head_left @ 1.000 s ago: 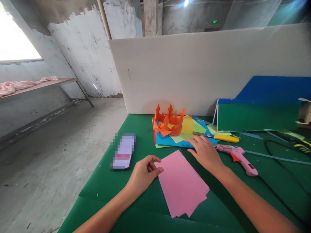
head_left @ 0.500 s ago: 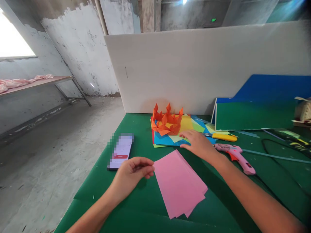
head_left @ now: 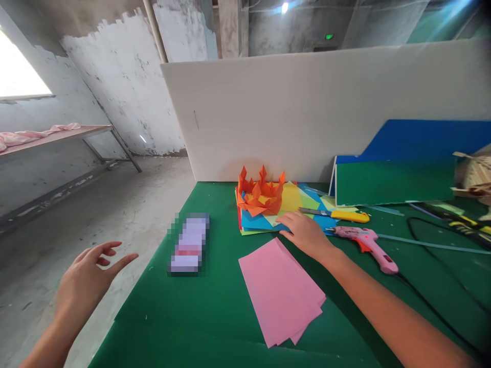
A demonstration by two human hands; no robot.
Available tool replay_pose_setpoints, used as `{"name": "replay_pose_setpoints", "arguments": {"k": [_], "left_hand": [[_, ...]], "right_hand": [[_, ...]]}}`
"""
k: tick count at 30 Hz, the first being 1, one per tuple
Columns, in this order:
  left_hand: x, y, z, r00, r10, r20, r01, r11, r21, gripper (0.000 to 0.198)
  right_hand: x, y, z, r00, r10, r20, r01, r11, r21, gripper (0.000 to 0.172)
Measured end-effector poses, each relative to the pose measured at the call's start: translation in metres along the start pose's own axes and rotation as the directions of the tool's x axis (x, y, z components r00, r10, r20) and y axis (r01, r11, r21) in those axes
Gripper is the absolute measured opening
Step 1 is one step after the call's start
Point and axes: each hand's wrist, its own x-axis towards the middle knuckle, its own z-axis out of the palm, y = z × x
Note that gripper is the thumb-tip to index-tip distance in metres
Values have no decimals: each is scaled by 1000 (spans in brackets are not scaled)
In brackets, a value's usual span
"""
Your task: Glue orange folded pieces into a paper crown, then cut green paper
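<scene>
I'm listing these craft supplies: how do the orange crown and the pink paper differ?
Shape: the orange crown is folded into a ring with points sticking up, while the pink paper lies flat in overlapping sheets.
Place: the orange crown stands on coloured sheets; the pink paper lies on the green table.
Shared: both look like paper.

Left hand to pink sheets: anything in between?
Yes: in the head view, the pixelated phone lies between the left hand and the pink sheets, on the green tabletop.

1 orange crown (head_left: 263,207) behind pink sheets (head_left: 279,294)
</scene>
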Motion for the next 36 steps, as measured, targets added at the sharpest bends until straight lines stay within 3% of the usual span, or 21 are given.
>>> {"name": "replay_pose_setpoints", "arguments": {"k": [3, 7, 10, 14, 17, 19, 22, 25, 27, 28, 29, 33, 36], "left_hand": [[2, 0, 1, 999, 29, -21, -27, 998, 60, 29], [5, 17, 4, 995, 42, -87, -48, 996, -73, 17], [8, 38, 6, 991, 59, -122, -83, 975, -204, 18], [9, 74, 12, 993, 58, -99, -80, 969, -232, 25], [6, 106, 24, 976, 217, -16, -213, 940, -267, 25], [2, 130, 38, 904, 426, -29, -419, 872, -254, 23], [-5, 169, 67, 610, 792, -13, -771, 590, -239, 23], [-11, 204, 101, 344, 937, 59, -912, 348, -215, 18], [-13, 223, 121, 226, 968, 110, -948, 244, -206, 22], [-13, 231, 130, 186, 974, 132, -957, 210, -199, 22], [-13, 238, 137, 175, 971, 161, -960, 205, -192, 23], [-7, 253, 149, 218, 951, 219, -957, 252, -141, 26], [-3, 256, 149, 189, 950, 250, -965, 226, -131, 22]], "right_hand": [[2, -1, -1, 1000, -2, 15, 2, 1000, -27, 24], [6, 1, -3, 999, 11, 43, -10, 1000, -30, 15], [8, 4, -5, 998, 37, 41, -36, 999, -27, 14], [15, 11, -8, 995, 102, -5, -102, 995, -22, 17], [21, 19, -11, 986, 157, -48, -158, 987, -12, 17], [24, 23, -12, 982, 175, -70, -175, 985, 0, 17], [26, 25, -14, 981, 174, -85, -173, 985, 25, 15], [23, 23, -13, 980, 175, -96, -171, 984, 49, 12], [19, 20, -13, 978, 180, -109, -174, 983, 63, 11], [16, 19, -13, 977, 180, -115, -173, 982, 69, 12], [11, 17, -13, 976, 179, -120, -171, 982, 74, 13], [-23, 17, -19, 980, 161, -116, -152, 985, 84, 10], [-64, 32, -22, 971, 173, -168, -173, 985, 13, 12]]}}
